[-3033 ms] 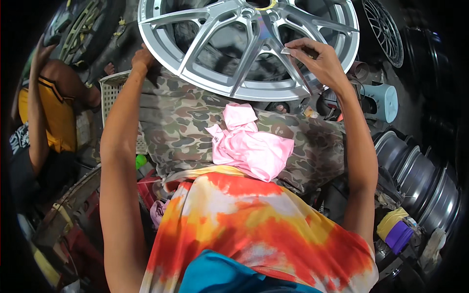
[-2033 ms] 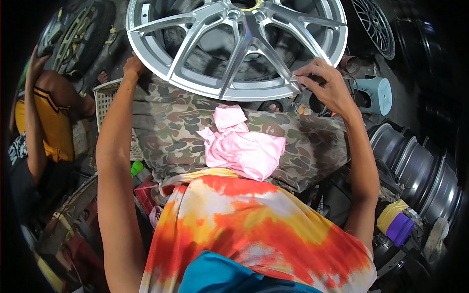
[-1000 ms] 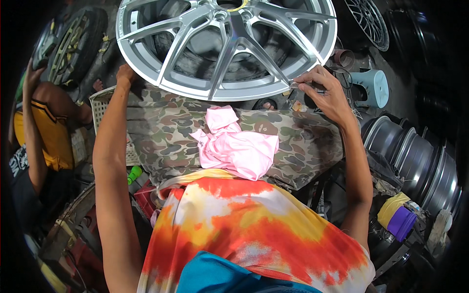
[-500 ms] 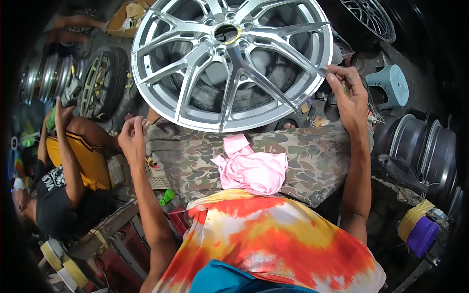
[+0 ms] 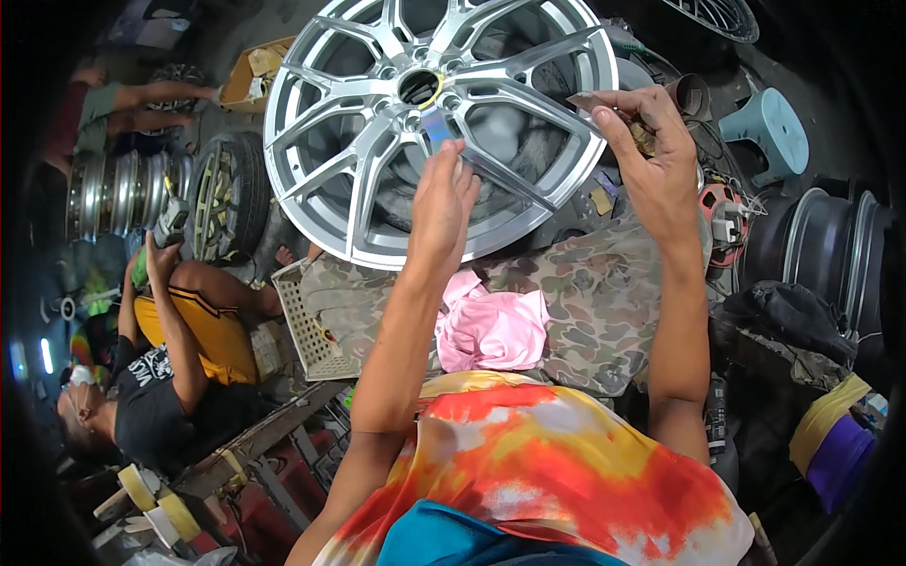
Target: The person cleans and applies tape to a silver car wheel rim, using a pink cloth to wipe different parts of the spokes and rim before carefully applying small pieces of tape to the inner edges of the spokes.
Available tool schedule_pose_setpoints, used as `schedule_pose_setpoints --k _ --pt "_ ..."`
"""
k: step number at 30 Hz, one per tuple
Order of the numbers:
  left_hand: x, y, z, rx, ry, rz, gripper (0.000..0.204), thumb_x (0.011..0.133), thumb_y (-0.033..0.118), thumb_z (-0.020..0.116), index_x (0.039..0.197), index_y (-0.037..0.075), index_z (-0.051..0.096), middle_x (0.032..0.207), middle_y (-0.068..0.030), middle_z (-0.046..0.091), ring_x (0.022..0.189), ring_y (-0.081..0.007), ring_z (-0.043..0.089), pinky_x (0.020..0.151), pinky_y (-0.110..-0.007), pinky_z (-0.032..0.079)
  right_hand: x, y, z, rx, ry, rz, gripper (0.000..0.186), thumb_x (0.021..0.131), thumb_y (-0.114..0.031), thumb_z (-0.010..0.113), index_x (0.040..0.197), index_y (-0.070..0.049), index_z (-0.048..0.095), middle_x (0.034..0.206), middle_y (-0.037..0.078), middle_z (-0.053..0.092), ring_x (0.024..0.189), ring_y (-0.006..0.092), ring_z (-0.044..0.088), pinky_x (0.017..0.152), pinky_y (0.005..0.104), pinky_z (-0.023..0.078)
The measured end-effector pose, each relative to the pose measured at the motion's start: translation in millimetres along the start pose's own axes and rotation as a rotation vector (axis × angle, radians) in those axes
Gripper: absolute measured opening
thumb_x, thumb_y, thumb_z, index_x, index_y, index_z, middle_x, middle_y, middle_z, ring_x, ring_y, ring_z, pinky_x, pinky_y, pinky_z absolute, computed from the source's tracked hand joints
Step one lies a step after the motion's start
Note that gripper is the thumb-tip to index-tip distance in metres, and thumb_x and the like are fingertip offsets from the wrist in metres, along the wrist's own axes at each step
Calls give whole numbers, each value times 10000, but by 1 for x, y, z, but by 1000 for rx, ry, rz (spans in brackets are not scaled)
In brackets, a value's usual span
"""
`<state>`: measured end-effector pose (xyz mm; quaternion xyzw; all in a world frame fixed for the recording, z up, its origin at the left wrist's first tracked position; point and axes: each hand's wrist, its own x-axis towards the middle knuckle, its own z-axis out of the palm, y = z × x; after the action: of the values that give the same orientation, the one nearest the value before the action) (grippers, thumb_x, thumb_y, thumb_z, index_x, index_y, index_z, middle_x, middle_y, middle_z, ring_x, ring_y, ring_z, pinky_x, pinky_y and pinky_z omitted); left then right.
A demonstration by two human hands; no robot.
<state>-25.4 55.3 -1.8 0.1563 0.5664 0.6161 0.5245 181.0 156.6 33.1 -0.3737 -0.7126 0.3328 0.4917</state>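
My right fingers (image 5: 630, 102) pinched a small, thin brown piece (image 5: 581, 101) by the edge of a silver wheel (image 5: 510, 180), most of which lay to their left. My left fingers (image 5: 445, 168) bunched together at a spoke (image 5: 435, 128), their grip unclear, with a pink cloth (image 5: 495, 326) nearer me on camouflage fabric (image 5: 604, 307).

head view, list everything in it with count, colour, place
wheel: one, silver, top centre
camouflage fabric: one, green-brown, below wheel
cloth: one, pink, on fabric
basket: one, cream, left of fabric
stool: one, light blue, right
tyre: one, black, left of wheel
box: one, brown, upper left
rims: several, dark, right
other rims: several, silver, far left
co-worker: one, black shirt, left
shirt: one, red-orange-white, bottom
hands: two, bare, left hand over spokes, right hand pinching small dark piece
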Motion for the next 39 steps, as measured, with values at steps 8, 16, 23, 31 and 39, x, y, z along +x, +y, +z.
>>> schedule_pose_setpoints --k 8,16,23,31,39 --pt "-79 4 24 -21 -559 -431 521 1107 344 496 1449 -49 498 1472 -192 549 1171 -238 639 1057 -350 494 -4 4 -13 -41 -6 42 172 958 -154 734 1074 -32 768 913 43 620 795 138 577 737 288 469" --pt "-38 24 0 1039 -456 448 307 1082 214 528 1148 -30 703 1147 -176 721 1040 -246 688 894 -370 514 -6 4 -13 -33 -17 66 198 1028 -110 649 1153 30 709 1027 24 647 944 105 616 856 251 489" --pt "52 25 -34 1459 -386 941 288 919 30 620 1202 -7 662 1206 -186 647 1136 -377 610 1008 -456 476 -7 12 -8 175 102 202 192 999 -81 657 1141 45 683 1004 28 592 883 104 609 806 252 501" --pt "33 -1 -12 1580 -657 901 332 811 -24 653 1140 18 654 1144 -158 598 1107 -372 606 1022 -458 479 -8 16 -7 254 76 308 204 1020 -121 664 1173 14 671 911 4 623 844 72 607 761 227 495" --pt "-28 19 -32 1040 -617 671 297 839 -69 593 1114 7 673 1051 -151 678 912 -316 689 828 -380 559 -35 -27 34 353 -73 630 318 1022 -134 664 1307 -8 598 924 36 669 718 93 696 529 219 541"
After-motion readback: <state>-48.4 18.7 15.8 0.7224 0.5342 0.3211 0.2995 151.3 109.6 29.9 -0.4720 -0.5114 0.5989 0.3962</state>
